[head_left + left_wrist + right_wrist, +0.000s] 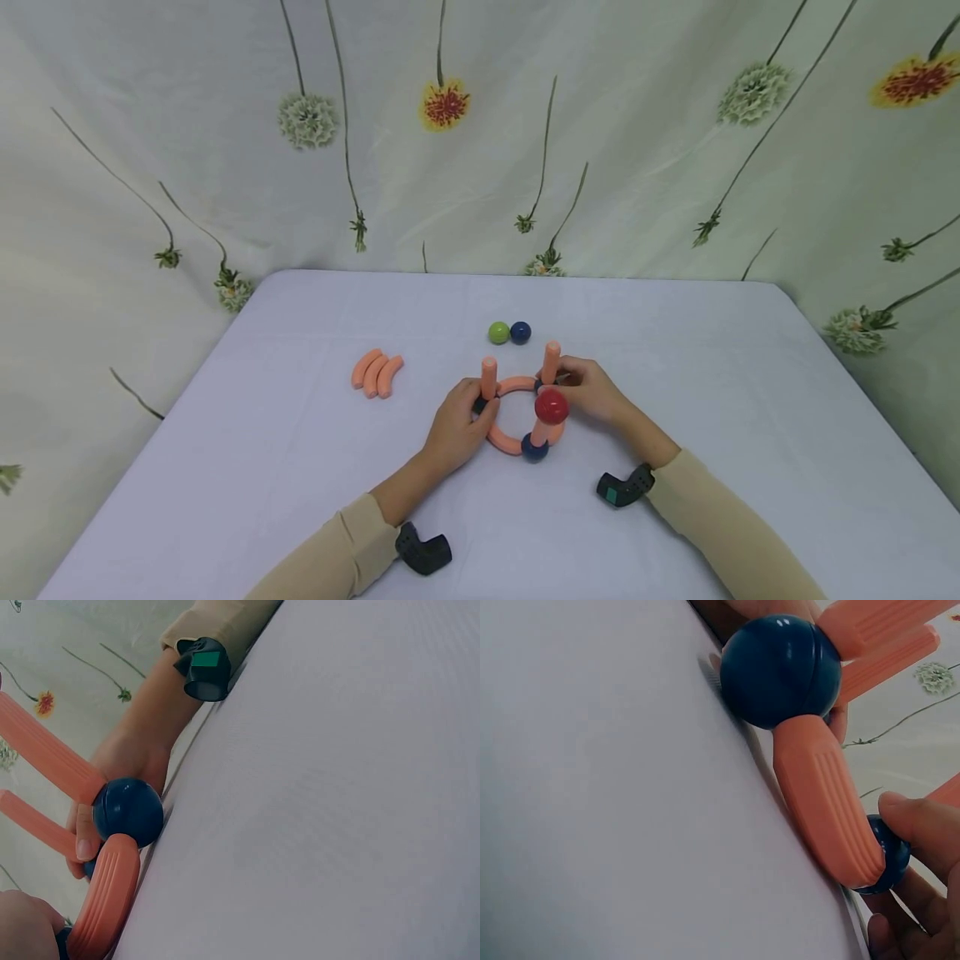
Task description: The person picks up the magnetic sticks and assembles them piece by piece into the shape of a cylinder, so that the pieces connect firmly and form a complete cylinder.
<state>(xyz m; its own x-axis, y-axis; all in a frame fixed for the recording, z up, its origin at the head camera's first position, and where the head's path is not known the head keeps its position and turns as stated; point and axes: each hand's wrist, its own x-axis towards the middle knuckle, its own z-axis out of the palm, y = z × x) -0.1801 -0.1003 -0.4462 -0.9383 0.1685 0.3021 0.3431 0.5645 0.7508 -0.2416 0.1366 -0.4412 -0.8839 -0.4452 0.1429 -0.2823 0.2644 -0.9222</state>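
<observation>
Curved orange rods (503, 442) and dark blue balls form a ring on the table. From the ring's nearest blue ball (535, 447) rises an orange rod topped by a red ball (551, 407). My left hand (456, 425) grips the ring's left blue ball (64, 941), below an upright orange rod (489, 377). At the back right, my right hand (592, 390) pinches another blue ball (889, 862) between thumb and fingers. A third straight rod (551, 362) stands up from that ball. The hands partly cover both balls.
Several loose curved orange rods (371, 371) lie side by side at the left. Behind the ring, a green ball (498, 332) and a loose blue ball (521, 332) sit together. A white cloth covers the table (300, 467), and a flower-patterned curtain (637, 125) hangs behind it.
</observation>
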